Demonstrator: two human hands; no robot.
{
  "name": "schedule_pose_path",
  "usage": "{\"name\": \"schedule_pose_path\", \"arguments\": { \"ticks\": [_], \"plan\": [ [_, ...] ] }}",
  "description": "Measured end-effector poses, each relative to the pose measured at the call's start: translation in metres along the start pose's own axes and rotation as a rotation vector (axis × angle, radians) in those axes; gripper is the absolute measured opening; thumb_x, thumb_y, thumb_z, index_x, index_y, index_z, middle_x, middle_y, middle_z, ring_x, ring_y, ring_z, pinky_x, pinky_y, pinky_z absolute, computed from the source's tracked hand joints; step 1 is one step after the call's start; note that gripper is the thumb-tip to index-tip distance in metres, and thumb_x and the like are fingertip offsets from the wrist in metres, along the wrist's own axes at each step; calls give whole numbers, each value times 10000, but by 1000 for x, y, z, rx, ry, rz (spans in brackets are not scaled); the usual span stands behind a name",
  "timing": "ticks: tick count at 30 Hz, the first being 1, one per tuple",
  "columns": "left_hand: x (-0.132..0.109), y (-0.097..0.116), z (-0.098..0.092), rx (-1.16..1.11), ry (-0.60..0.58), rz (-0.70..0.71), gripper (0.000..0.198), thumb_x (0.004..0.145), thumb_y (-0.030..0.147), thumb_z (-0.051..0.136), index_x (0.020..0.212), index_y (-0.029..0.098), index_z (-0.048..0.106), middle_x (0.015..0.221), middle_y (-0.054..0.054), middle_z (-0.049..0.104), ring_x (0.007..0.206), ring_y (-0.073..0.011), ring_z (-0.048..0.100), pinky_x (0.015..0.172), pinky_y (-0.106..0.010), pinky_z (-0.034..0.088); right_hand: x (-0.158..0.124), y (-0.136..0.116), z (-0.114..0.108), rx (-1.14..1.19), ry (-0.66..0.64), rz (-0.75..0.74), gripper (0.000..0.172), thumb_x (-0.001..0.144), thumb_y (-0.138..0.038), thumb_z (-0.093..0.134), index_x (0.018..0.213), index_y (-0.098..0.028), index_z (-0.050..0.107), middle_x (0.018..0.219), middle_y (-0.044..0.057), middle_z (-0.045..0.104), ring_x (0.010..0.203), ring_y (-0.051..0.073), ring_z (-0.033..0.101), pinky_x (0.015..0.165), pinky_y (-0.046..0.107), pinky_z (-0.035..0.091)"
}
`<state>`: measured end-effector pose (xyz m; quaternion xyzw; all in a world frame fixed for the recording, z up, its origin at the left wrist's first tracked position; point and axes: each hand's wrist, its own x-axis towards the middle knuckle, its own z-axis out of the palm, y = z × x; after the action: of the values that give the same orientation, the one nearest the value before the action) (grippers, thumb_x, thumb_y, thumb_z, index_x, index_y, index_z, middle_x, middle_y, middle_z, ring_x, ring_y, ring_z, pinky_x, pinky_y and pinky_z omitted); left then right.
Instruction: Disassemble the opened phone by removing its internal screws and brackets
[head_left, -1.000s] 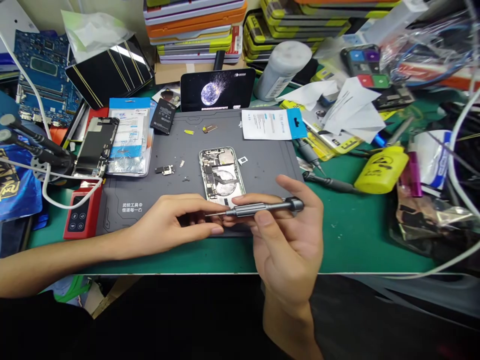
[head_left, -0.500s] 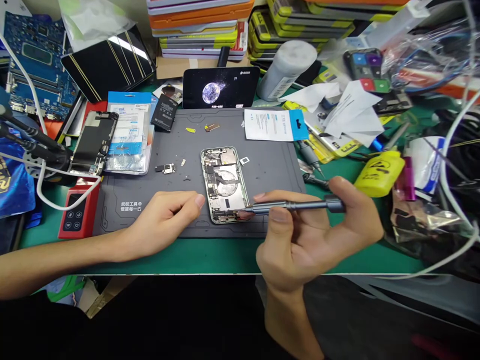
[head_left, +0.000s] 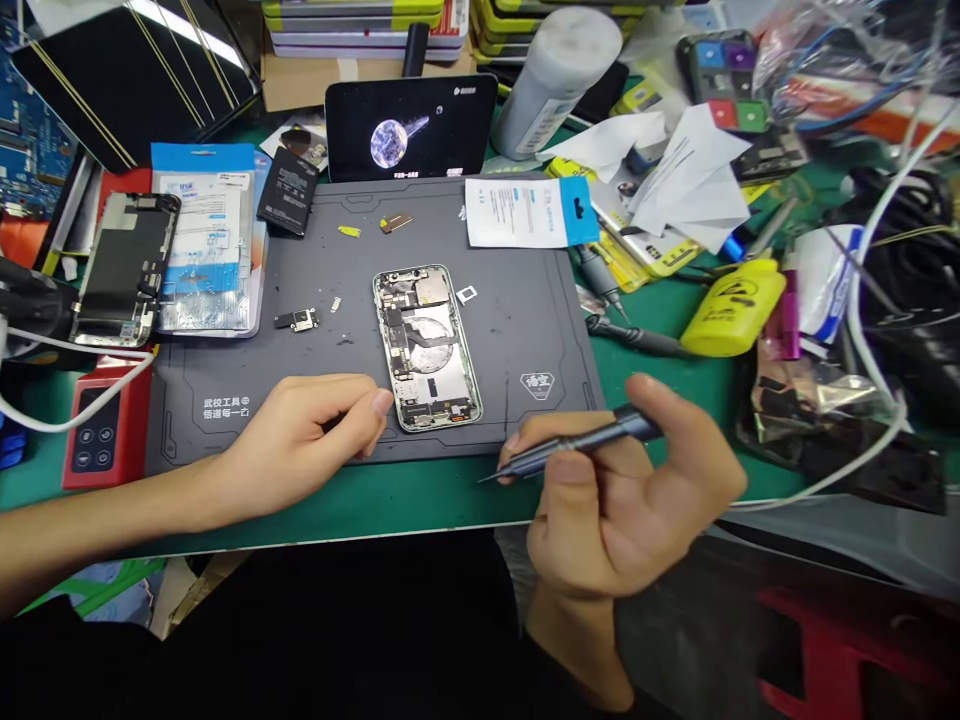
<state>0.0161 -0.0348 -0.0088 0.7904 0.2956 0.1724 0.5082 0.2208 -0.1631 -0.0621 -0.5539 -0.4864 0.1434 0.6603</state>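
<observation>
An opened phone [head_left: 442, 385] lies on the dark mat [head_left: 517, 330], its inner parts showing. My left hand [head_left: 307, 435] rests on the mat beside the phone's lower left edge, fingers curled; anything inside them is hidden. To the right, my right hand [head_left: 622, 490] grips a slim dark screwdriver [head_left: 547, 452], its tip pointing left over the green table, below and right of the phone. Left of the phone lie a small dark-and-silver part [head_left: 298, 320] and a tiny pale piece [head_left: 336, 304]. A small white frame [head_left: 466, 294] sits right of it.
A propped phone [head_left: 411, 130] with a lit screen stands behind the mat. On the left are a red device [head_left: 109, 430], a detached phone screen [head_left: 124, 270] and a battery [head_left: 287, 192]. A yellow bottle [head_left: 735, 308], dark screwdrivers and white cables lie to the right.
My right hand has drawn the screwdriver back from the phone's lower end, and its tip now points lower. The head view has shifted, so the tabletop things appear further left and mostly higher.
</observation>
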Motion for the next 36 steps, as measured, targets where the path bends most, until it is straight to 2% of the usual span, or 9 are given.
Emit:
{"name": "schedule_pose_path", "arguments": {
  "ticks": [2, 5, 8, 13, 17, 21, 26, 30, 36],
  "plan": [
    [0, 1, 0, 12, -6, 2, 484, 1126, 291, 437, 665, 187, 544, 654, 42, 554, 593, -83, 486, 612, -217, 378, -7, -1, -4, -12, -72, -1, 607, 980, -87, 633, 1526, -343, 566, 922, 7, 711, 650, 148, 655, 505, 275, 602],
    [1, 2, 0, 38, -17, -2, 487, 1122, 296, 435, 661, 188, 552, 646, 36, 557, 582, -88, 486, 614, -220, 387, -13, 2, -7, -53, -144, -7, 640, 965, -71, 637, 1536, -345, 542, 957, 18, 724, 686, 167, 680, 488, 280, 609],
    [2, 2, 0, 52, -20, 1, 493, 1122, 305, 437, 659, 188, 561, 650, 30, 573, 586, -92, 496, 623, -220, 398, -14, 5, -7, -46, -156, -1, 650, 955, -68, 650, 1524, -363, 539, 1036, 31, 721, 762, 179, 715, 491, 277, 622],
    [0, 0, 0, 26, -35, 30, 471, 1125, 309, 482, 694, 181, 622, 689, 29, 614, 639, -83, 566, 658, -195, 427, -8, -1, -3, 44, -104, 82, 560, 1003, -87, 623, 1498, -337, 544, 964, 2, 741, 730, 149, 705, 520, 249, 634],
    [-2, -3, 0, -45, -64, 16, 176, 1037, 341, 706, 961, 200, 781, 875, 8, 759, 744, -100, 667, 655, -180, 474, 7, -15, 11, 181, 38, 243, 451, 1057, -166, 615, 1459, -359, 550, 917, -27, 756, 717, 140, 711, 547, 248, 648],
    [-1, -4, 1, -112, -70, -1, 299, 990, 306, 791, 1278, 225, 783, 1007, -15, 831, 807, -123, 731, 694, -189, 535, 20, -24, 32, 232, 44, 271, 492, 1055, -230, 644, 1496, -395, 499, 959, -16, 765, 703, 169, 746, 585, 330, 677],
    [0, -5, 2, -140, -27, 1, 234, 987, 270, 801, 1215, 221, 823, 1089, -22, 852, 934, -143, 794, 775, -184, 582, 22, -23, 47, 237, 49, 242, 443, 1062, -229, 638, 1473, -349, 523, 945, 0, 773, 867, 186, 777, 660, 326, 675],
    [-1, -7, 3, -213, -21, 16, 193, 1031, 235, 739, 1198, 213, 832, 1118, -10, 854, 994, -136, 816, 905, -183, 621, 20, -19, 47, 201, 62, 181, 471, 1049, -195, 656, 1481, -329, 526, 958, -2, 784, 875, 189, 796, 604, 309, 651],
    [-1, -6, 3, -241, -22, 35, 195, 1032, 188, 725, 1190, 198, 838, 1092, -5, 859, 971, -117, 823, 870, -142, 633, 18, -14, 44, 212, 48, 117, 499, 1044, -163, 654, 1499, -320, 526, 995, -8, 799, 919, 188, 809, 650, 322, 666]
  ]
}}
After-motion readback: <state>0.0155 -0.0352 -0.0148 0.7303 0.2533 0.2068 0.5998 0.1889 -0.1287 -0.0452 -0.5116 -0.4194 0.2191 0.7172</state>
